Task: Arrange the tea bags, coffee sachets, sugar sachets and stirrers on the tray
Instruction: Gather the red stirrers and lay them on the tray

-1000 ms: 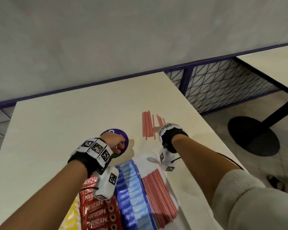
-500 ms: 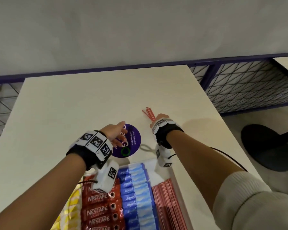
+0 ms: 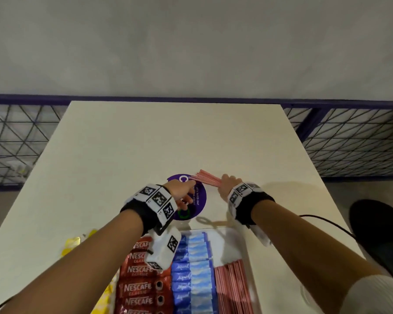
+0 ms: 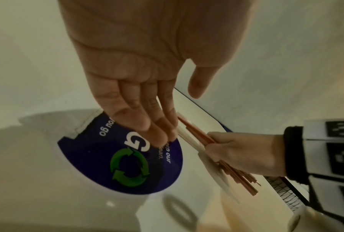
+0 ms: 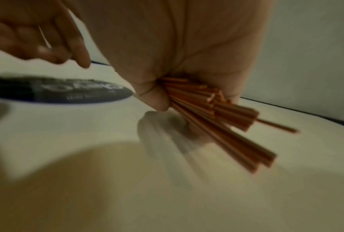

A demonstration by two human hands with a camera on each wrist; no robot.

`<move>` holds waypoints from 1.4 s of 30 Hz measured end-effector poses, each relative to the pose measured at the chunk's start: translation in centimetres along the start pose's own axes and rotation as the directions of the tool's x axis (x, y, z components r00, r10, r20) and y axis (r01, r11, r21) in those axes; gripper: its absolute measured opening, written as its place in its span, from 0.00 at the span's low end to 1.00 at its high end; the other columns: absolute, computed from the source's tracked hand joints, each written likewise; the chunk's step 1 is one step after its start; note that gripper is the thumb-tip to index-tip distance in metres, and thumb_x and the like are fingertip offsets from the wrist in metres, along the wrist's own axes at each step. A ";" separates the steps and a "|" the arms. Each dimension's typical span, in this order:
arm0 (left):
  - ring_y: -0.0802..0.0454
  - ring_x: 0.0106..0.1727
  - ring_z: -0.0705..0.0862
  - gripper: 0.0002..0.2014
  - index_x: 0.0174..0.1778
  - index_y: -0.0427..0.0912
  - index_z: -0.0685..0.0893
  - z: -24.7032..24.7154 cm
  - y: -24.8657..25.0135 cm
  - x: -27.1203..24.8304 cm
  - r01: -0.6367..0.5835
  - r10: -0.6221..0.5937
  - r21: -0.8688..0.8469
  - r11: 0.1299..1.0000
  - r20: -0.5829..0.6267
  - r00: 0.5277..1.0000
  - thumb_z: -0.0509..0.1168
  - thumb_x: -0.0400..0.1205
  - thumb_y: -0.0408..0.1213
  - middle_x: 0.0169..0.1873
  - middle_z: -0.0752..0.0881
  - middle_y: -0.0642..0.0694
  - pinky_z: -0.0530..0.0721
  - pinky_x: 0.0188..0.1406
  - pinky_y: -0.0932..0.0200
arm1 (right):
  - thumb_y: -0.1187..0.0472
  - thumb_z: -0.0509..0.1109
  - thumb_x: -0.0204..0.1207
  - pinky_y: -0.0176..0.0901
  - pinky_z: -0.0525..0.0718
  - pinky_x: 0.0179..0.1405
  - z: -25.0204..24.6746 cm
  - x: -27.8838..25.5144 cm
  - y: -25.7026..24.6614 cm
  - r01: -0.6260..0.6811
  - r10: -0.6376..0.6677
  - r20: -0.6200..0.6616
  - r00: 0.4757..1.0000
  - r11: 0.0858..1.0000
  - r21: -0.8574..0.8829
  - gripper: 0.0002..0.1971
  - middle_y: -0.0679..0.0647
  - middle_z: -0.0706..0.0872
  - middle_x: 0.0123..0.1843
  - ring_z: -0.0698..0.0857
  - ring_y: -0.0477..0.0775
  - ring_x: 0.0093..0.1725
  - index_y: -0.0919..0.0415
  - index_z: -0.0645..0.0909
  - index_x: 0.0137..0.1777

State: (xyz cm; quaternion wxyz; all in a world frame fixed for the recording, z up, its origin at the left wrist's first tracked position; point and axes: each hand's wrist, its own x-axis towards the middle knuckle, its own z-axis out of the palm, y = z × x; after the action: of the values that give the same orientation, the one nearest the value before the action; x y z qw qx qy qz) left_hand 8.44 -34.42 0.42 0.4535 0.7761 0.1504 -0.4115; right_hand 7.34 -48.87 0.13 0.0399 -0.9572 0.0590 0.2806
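Stirrers [image 3: 205,180] bunched in the right hand [image 3: 228,186] at one o'clock could slip out, since the left hand [image 3: 179,193] stays flat.

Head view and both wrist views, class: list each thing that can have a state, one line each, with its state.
Right hand: grips a bundle of stirrers.
Stirrer bundle: held, ends fanned, uneven.
Left hand: fingers straight, touching the bundle's ends.
Tray: partly filled.
Coffee sachets: in a row.

Pale table [image 3: 145,137], grey wall [image 3: 191,41], purple mesh railing [image 3: 349,141]
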 end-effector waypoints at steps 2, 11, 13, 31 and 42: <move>0.52 0.30 0.78 0.26 0.68 0.36 0.76 0.0 0.0 0.3 -0.030 0.030 -0.044 0.999 0.009 1.000 0.54 0.84 0.53 0.48 0.84 0.42 0.77 0.34 0.61 | 0.59 0.54 0.83 0.47 0.75 0.47 -0.5 0.0 -0.7 0.041 -0.040 -0.009 0.999 0.987 0.158 0.11 0.63 0.81 0.61 0.82 0.64 0.57 0.63 0.69 0.60; 0.50 0.58 0.84 0.15 0.44 0.42 0.89 -1.0 0.4 -0.4 -0.437 0.363 -0.494 0.752 -0.242 0.900 0.60 0.83 0.46 0.54 0.87 0.46 0.76 0.69 0.50 | 0.67 0.52 0.83 0.53 0.78 0.61 -1.4 -2.4 -6.7 0.318 -0.294 -0.130 0.947 0.796 0.514 0.25 0.69 0.80 0.63 0.81 0.67 0.60 0.66 0.55 0.79; 0.55 0.57 0.84 0.19 0.31 0.50 0.87 -1.2 0.3 -1.1 -0.539 0.455 -0.356 0.763 -0.297 0.840 0.58 0.84 0.49 0.49 0.88 0.54 0.76 0.68 0.56 | 0.67 0.54 0.82 0.54 0.78 0.62 -1.4 -2.4 -7.1 0.313 -0.294 -0.124 0.948 0.781 0.541 0.24 0.71 0.79 0.64 0.80 0.67 0.62 0.69 0.60 0.78; 0.47 0.33 0.72 0.18 0.24 0.45 0.71 3.3 1.0 -2.0 -0.612 0.512 -0.312 0.726 -0.349 0.785 0.74 0.73 0.40 0.28 0.73 0.39 0.75 0.36 0.53 | 0.63 0.66 0.78 0.40 0.75 0.43 1.9 -1.0 -3.4 0.074 -0.118 0.034 0.992 0.800 0.595 0.10 0.60 0.81 0.44 0.78 0.54 0.42 0.68 0.79 0.54; 0.54 0.22 0.70 0.20 0.24 0.44 0.69 3.9 0.7 -1.2 -0.596 0.515 -0.239 0.767 -0.325 0.793 0.75 0.72 0.42 0.17 0.72 0.51 0.75 0.25 0.60 | 0.67 0.70 0.73 0.44 0.83 0.43 1.3 -1.5 -2.3 0.093 -0.103 -0.019 0.995 0.791 0.604 0.06 0.52 0.78 0.35 0.79 0.53 0.44 0.61 0.75 0.42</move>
State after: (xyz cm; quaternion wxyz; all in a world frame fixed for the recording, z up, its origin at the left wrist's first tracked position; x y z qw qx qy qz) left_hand 6.12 -37.90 0.81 0.6568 0.7421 0.0325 -0.1295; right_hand 5.75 -46.36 -0.03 0.3578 -0.8941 0.0954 0.2519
